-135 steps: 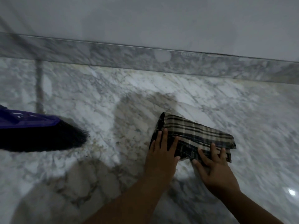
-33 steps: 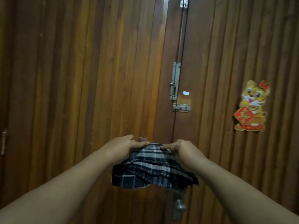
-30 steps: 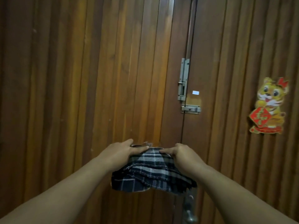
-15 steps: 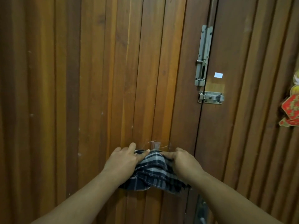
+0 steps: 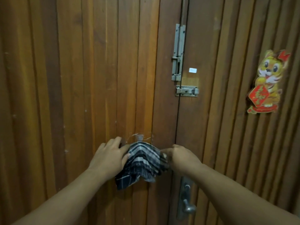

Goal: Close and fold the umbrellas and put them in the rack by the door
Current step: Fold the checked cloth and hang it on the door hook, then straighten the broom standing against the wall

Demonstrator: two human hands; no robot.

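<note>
Hanging a folded plaid cloth [image 5: 141, 161] on a small hook [image 5: 139, 141] on the wooden door [image 5: 81, 95] — no umbrella visible. Left hand [image 5: 108, 158] grips its left edge, right hand [image 5: 181, 158] pinches the right; hook sits directly above, between both hands

Looks like the inside of a home, at the entrance. Filling the view: a double wooden door [image 5: 81, 78] of vertical slatted boards, warm brown and varnished, worn with small nicks. Along the seam between the two leaves, a tall metal slide bolt [image 5: 178, 52], and just below it a smaller horizontal latch [image 5: 187, 91]. Near the bottom edge, a metal lever handle [image 5: 186, 200] on a long plate. Stuck on the right leaf, a cartoon tiger decoration [image 5: 267, 82] holding a red diamond with a gold character, the festive kind put up in households. Dim, yellowish indoor light.
</note>
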